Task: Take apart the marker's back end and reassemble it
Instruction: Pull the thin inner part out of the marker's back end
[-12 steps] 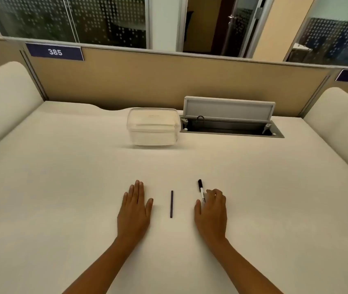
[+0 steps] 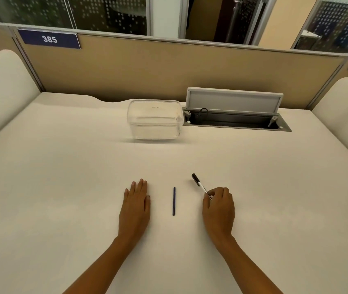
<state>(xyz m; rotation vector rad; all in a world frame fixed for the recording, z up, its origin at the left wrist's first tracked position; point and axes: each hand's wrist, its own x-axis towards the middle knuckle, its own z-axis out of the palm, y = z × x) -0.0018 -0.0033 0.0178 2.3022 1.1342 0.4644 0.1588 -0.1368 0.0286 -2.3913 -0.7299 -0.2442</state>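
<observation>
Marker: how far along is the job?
Looks done: a thin dark stick lies loose on the table, likely pulled from the marker. In hand: the right hand grips the marker near its rear. The left hand rests flat. Left: refitting the stick.

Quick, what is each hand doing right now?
Left hand: open, lying flat on the table, holding nothing.
Right hand: closed round one end of the marker, holding it.

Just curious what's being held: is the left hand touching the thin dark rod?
Apart. The head view shows a strip of bare table between the left hand and the rod; the right hand grips the marker.
</observation>
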